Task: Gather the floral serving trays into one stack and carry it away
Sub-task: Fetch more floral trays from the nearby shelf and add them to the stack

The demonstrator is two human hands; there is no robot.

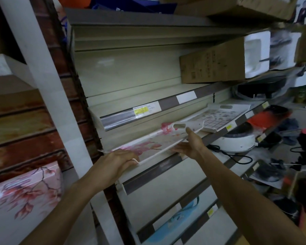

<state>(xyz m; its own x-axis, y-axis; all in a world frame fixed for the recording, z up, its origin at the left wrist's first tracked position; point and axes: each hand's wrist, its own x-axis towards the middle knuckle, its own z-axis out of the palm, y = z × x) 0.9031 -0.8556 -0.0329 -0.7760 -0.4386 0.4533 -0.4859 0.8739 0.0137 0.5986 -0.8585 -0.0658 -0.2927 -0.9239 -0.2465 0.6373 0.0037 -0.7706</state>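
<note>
- A cardboard box (213,63) lies on its side on the upper shelf, printed face outward.
- White foam packing (256,53) fills the box's right end.
- A yellow price label (143,109) sits in the shelf rail (148,112), with a blank white tag (186,97) further right.
- A white rice cooker (234,139) stands on a lower shelf, its black cord (231,154) trailing just beside it.
- A white post (42,82) rises on the left, in front of a brick-pattern wall (25,121).
- A floral-printed box (25,197) sits at lower left.
- A light-blue packaged item (177,218) lies on the bottom shelf.
</note>
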